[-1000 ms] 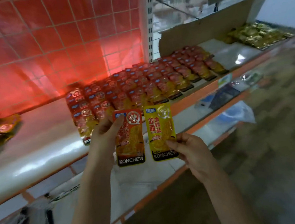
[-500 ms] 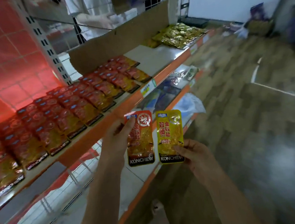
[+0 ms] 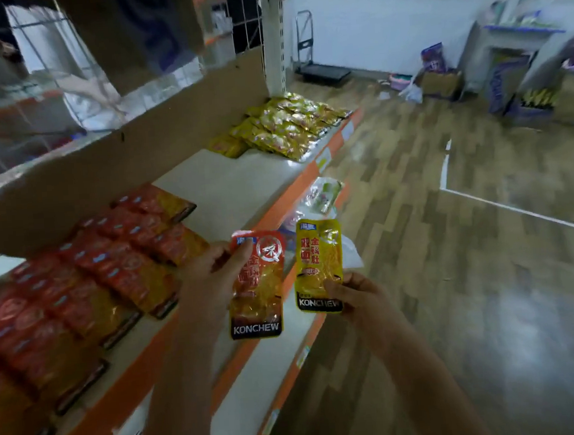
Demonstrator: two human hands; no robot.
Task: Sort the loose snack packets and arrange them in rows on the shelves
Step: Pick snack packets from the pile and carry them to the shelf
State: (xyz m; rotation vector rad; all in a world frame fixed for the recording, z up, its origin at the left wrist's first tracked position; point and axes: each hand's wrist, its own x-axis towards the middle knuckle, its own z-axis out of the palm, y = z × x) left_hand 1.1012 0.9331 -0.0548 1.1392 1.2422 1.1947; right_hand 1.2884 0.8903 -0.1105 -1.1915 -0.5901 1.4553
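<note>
My left hand (image 3: pixel 211 278) grips a red snack packet (image 3: pixel 259 291) by its left edge, upright, in front of the shelf edge. Beside it my right hand (image 3: pixel 357 294) pinches a yellow snack packet (image 3: pixel 318 263) at its lower right corner. Both packets face me and read KONCHEW. Rows of red packets (image 3: pixel 88 284) lie overlapping on the shelf (image 3: pixel 228 184) to the left. At the shelf's far end sits a group of yellow packets (image 3: pixel 285 128).
A cardboard sheet (image 3: pixel 120 168) stands along the back of the shelf. Lower shelves with orange edges (image 3: pixel 283 365) hold clear plastic bags (image 3: pixel 321 194). Wooden floor (image 3: pixel 472 271) spreads right, with boxes (image 3: pixel 439 81) and a trolley (image 3: pixel 322 70) by the far wall.
The view has swung right along the shelf, bringing the yellow packets and far wall closer to centre. Both hands still hold their packets side by side.
</note>
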